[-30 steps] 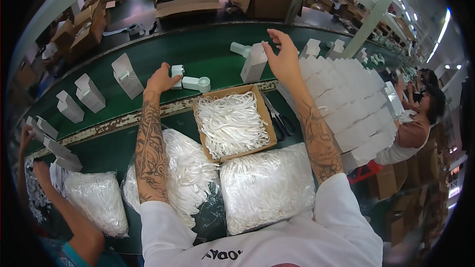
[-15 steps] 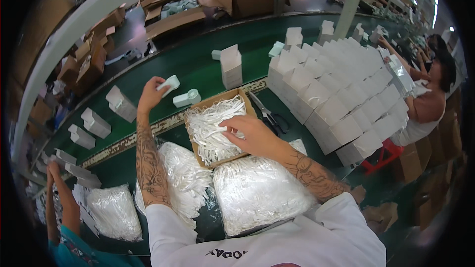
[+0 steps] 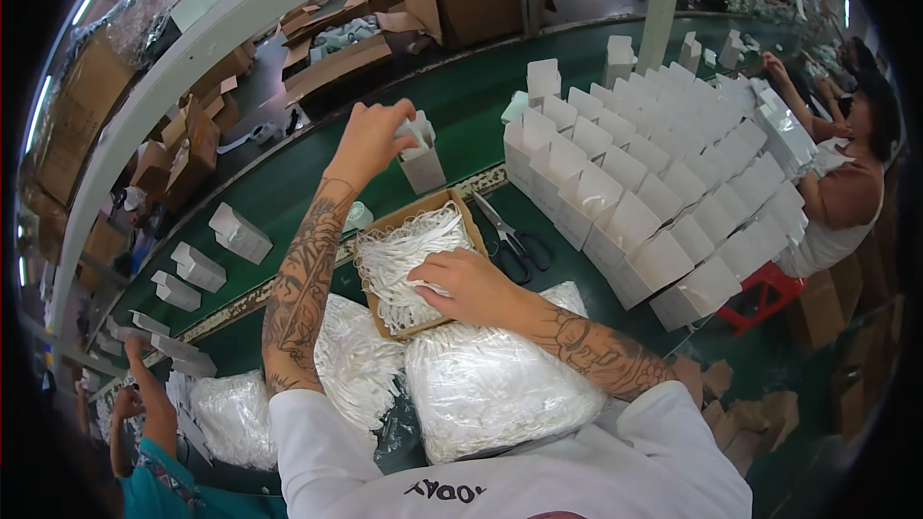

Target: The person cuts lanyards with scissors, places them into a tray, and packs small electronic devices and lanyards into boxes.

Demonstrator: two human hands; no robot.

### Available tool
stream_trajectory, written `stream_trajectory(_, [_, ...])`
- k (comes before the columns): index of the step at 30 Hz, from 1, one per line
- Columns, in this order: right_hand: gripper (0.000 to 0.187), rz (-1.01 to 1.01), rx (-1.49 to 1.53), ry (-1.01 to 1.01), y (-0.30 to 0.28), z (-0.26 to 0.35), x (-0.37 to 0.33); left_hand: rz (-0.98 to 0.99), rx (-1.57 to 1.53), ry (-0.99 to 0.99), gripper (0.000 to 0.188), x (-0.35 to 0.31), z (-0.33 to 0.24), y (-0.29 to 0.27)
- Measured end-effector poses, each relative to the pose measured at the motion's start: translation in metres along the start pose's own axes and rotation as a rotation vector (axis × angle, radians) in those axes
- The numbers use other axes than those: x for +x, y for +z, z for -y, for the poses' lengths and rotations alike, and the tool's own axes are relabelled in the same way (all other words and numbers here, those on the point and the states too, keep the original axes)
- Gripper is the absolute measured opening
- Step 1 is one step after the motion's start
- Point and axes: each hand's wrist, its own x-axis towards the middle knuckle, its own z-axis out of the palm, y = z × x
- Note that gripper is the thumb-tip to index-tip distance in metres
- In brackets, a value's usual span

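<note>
Green belt [image 3: 279,178] crosses the workplace from lower left to upper right, bending toward the rim of the view, with your dark green tabletop [image 3: 569,281] on the near side. Your left hand [image 3: 380,139] arches, fingers curled, at the mouth of a white box [image 3: 423,168] standing on the belt; the fingertips are partly hidden, so whether they grip anything cannot be told. Your right hand [image 3: 461,286] rests with bent fingers on white straps [image 3: 409,250] in a shallow brown carton [image 3: 473,221]; whether it has a strap pinched cannot be told. Behind your left forearm, a pale green plastic piece [image 3: 359,216] is partly covered. At lower left, a co-worker's arms and teal sleeve [image 3: 154,481] are cut off by the dark rim; boxes there crowd too closely to count.

Counted: one pair of scissors [image 3: 519,248] with black handles, right of the carton; three clear plastic bags [image 3: 500,394] nearest you; three white boxes [image 3: 240,234] in a row left of your forearm; one red stool [image 3: 764,298]. White boxes massed at right [image 3: 654,202] overlap too much for a sure count.
</note>
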Motion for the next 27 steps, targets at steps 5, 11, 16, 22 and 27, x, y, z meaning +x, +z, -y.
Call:
stream_trajectory(5, [0.016, 0.097, -0.14, 0.132, 0.01, -0.013, -0.011, -0.022, 0.219, 0.05, 0.038, -0.034, 0.002, 0.057])
stream_trajectory(11, [0.013, 0.171, -0.023, 0.196, -0.001, -0.012, -0.011, -0.084, 0.138, -0.094, 0.032, -0.048, 0.011, 0.049])
stream_trajectory(16, [0.01, -0.071, 0.183, 0.216, -0.005, 0.001, 0.005, -0.148, 0.328, -0.319, 0.042, -0.095, 0.103, 0.019])
stream_trajectory(22, [0.016, -0.225, 0.506, 0.448, -0.019, -0.007, 0.018, 0.104, 0.305, -0.591, 0.037, -0.153, 0.164, 0.04])
stream_trajectory(27, [0.02, -0.22, 0.37, 0.469, -0.059, -0.005, 0.041, -0.199, 0.328, -0.462, 0.038, -0.166, 0.145, 0.033])
